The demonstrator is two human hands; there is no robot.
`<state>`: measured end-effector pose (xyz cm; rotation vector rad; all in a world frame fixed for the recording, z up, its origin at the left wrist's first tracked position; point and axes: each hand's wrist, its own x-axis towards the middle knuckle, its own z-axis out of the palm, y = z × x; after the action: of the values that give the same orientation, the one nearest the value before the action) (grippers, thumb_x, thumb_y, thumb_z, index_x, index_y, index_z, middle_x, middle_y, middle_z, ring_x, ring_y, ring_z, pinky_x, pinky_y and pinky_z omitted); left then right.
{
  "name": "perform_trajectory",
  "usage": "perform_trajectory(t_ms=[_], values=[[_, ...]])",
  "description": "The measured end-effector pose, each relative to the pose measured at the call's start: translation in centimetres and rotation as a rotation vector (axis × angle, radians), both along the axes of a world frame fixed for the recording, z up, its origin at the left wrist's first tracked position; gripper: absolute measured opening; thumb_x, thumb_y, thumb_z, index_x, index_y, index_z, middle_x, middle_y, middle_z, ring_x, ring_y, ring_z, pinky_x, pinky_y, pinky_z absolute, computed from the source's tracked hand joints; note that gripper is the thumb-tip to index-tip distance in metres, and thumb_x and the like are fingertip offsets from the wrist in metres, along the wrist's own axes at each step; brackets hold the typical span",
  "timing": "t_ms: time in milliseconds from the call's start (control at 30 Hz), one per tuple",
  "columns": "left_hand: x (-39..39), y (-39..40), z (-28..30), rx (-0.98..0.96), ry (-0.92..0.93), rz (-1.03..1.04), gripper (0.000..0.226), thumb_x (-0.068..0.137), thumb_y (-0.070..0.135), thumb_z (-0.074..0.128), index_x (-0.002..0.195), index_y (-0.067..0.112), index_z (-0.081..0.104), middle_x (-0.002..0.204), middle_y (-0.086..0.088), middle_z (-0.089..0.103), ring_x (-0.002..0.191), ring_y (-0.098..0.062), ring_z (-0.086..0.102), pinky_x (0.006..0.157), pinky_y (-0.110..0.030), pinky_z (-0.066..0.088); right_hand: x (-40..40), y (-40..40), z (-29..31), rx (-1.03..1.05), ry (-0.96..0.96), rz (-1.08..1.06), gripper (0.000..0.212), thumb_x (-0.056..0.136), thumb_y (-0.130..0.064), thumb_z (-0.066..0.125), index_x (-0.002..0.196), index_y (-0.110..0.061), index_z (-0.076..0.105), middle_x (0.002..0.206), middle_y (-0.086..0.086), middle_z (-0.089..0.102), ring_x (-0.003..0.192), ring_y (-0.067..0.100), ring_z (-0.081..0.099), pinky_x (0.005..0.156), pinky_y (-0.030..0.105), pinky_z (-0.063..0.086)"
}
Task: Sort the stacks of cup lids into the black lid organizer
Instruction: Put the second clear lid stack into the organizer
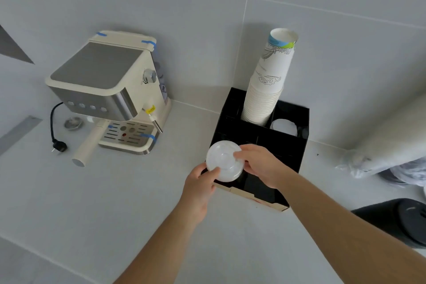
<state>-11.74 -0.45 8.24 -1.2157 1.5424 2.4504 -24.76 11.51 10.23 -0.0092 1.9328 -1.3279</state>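
Both my hands hold a stack of translucent white cup lids (224, 161) over the front-left corner of the black lid organizer (285, 145), which stands on the pale surface (92, 203) against the tiled wall. My left hand (200, 188) pinches the near rim, thumb on top; my right hand (259, 163) closes on the far-right rim, fingertips resting on the top face. Each grip is clenched on the lids, neither released.

The top lid's flat face tilts up toward me, so the round face shows almost full. The stack's axis, judging by that face, runs down and away into the compartment beneath; the stack looks short, wider than it is tall, though its lower part is hidden.

I judge the lids light, thin and springy, smooth enough to slide on each other, so the rim on opposite sides is the place to hold, squeezing gently to keep them nested without buckling.

A tall column of paper cups (268, 85) stands in a rear compartment, with more white lids (284, 127) in the slot beside it. A cream espresso machine (108, 92) sits well apart to the left.
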Motion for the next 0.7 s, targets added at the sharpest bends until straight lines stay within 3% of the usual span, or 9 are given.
perform_trajectory(t_ms=[100, 200, 433, 567, 633, 700], values=[[-1.1, -0.6, -0.1, 0.090, -0.013, 0.020, 0.025, 0.093, 0.020, 0.058, 0.118, 0.021, 0.063, 0.115, 0.004, 0.065, 0.109, -0.010, 0.058, 0.107, -0.032, 0.040, -1.7, -1.2, -0.5, 0.009, -0.060, -0.013, 0.031, 0.088, -0.009, 0.063, 0.119, -0.007, 0.067, 0.122, 0.012, 0.068, 0.116, 0.025, 0.063, 0.102, 0.035, 0.051], [-2.3, -0.9, -0.6, 0.103, -0.040, 0.011, 0.014, 0.093, 0.017, 0.055, 0.100, 0.021, 0.066, 0.113, 0.000, 0.066, 0.102, -0.005, 0.059, 0.103, -0.029, 0.041, -2.8, -2.2, -0.9, 0.029, -0.112, -0.058, 0.026, 0.087, -0.004, 0.058, 0.112, -0.006, 0.066, 0.118, 0.011, 0.067, 0.116, 0.026, 0.062, 0.102, 0.034, 0.051], [-4.0, -0.5, -2.2, 0.105, -0.120, 0.008, 0.030, 0.093, 0.018, 0.054, 0.123, 0.017, 0.059, 0.121, -0.001, 0.060, 0.103, -0.005, 0.056, 0.101, -0.028, 0.043, -4.1, -4.0, -2.2, 0.208, -0.115, -0.054, 0.033, 0.084, -0.012, 0.053, 0.116, -0.012, 0.064, 0.126, 0.014, 0.065, 0.116, 0.026, 0.061, 0.108, 0.041, 0.048], [-4.2, -0.3, -2.4, 0.124, -0.155, 0.034, 0.039, 0.093, 0.019, 0.054, 0.132, 0.016, 0.054, 0.119, 0.000, 0.058, 0.112, -0.013, 0.055, 0.107, -0.033, 0.043, -4.2, -4.6, -2.3, 0.257, -0.083, -0.052, 0.036, 0.080, -0.017, 0.050, 0.113, -0.009, 0.064, 0.130, 0.021, 0.064, 0.108, 0.028, 0.062, 0.108, 0.047, 0.048], [-4.2, -0.2, -2.4, 0.129, -0.164, 0.054, 0.042, 0.093, 0.020, 0.055, 0.135, 0.017, 0.051, 0.125, -0.002, 0.057, 0.115, -0.014, 0.054, 0.108, -0.034, 0.043, -3.9, -4.6, -2.5, 0.270, -0.073, -0.027, 0.039, 0.085, -0.016, 0.047, 0.119, -0.003, 0.061, 0.127, 0.024, 0.064, 0.101, 0.030, 0.060, 0.104, 0.047, 0.049], [-4.2, 0.0, -2.6, 0.110, -0.186, 0.052, 0.042, 0.092, 0.021, 0.056, 0.134, 0.017, 0.053, 0.127, -0.001, 0.057, 0.115, -0.015, 0.053, 0.109, -0.035, 0.041, -3.3, -4.4, -2.4, 0.284, -0.059, -0.017, 0.033, 0.084, -0.015, 0.048, 0.113, -0.011, 0.064, 0.116, 0.015, 0.067, 0.101, 0.024, 0.059, 0.098, 0.039, 0.051]])
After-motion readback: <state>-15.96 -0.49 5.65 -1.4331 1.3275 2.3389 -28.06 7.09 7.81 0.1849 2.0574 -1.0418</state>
